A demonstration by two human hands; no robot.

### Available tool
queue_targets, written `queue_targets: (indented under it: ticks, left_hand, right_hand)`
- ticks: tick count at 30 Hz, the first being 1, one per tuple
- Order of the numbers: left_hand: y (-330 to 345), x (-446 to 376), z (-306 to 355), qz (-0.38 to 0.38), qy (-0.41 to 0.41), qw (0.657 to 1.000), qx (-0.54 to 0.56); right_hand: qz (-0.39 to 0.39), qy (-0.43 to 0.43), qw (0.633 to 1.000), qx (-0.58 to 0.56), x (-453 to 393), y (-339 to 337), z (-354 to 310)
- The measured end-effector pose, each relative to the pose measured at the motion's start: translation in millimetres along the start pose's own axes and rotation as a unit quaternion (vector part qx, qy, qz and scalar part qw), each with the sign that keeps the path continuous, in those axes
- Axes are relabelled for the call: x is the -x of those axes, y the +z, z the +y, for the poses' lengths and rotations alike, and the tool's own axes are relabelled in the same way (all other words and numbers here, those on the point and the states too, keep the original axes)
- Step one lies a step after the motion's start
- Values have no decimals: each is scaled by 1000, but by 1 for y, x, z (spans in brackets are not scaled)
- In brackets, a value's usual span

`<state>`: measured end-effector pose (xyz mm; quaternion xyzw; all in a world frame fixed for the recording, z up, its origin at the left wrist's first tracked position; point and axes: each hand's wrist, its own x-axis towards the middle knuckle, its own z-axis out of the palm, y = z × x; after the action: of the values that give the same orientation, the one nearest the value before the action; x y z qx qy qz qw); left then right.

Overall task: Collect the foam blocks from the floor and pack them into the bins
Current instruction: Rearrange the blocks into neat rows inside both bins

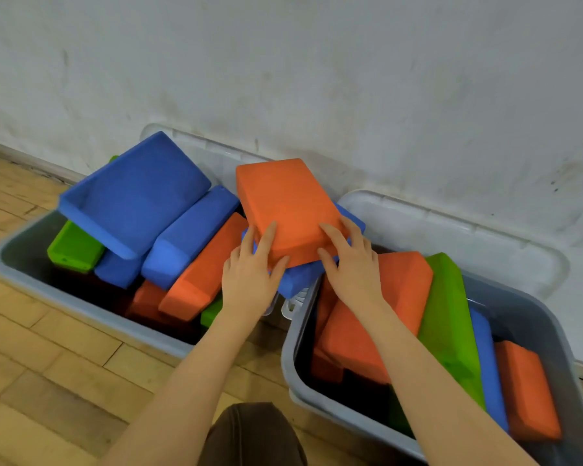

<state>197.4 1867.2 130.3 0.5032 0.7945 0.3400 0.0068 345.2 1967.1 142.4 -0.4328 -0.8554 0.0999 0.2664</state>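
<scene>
Orange block [288, 206] atop blue block [297, 274], bridging adjoining rims of left bin [81, 307] and right bin [288, 358] | left hand [249, 277] and right hand [352, 267] gripping its near edge, fingers curled over top

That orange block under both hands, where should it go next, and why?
Probably a short shift right, down into the right bin. Both hands, left and right, grip the orange block, which sits on a blue block straddling the gap between the bins. The left bin is heaped above its rim, while the right one shows dark gaps.
</scene>
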Motion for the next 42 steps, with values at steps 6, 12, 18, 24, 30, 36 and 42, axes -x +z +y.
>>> queue_targets:
  ticks: [6,12,18,24,30,36,42]
  left_hand:
    - [22,23,-7,-28,-27,998,56]
    - [31,10,-14,-10,-26,990,141]
    - [16,-7,-34,-13,23,989,145]
    - [1,3,-20,8,43,998,-52]
    - [4,31,36,44,142,989,-13]
    - [46,62,97,-50,254,966,-26]
    - [72,96,108,-277,136,944,-119]
  right_hand:
    - [-22,-39,999,17,9,-5,12]
    - [1,-50,998,-29,5,2,9]
    - [10,-65,998,-20,0,8,5]
    - [-5,-52,999,4,5,-3,7]
    - [26,20,999,27,52,-40,48]
    - [52,145,985,78,123,-71,111]
    - [-88,207,973,49,160,-73,142]
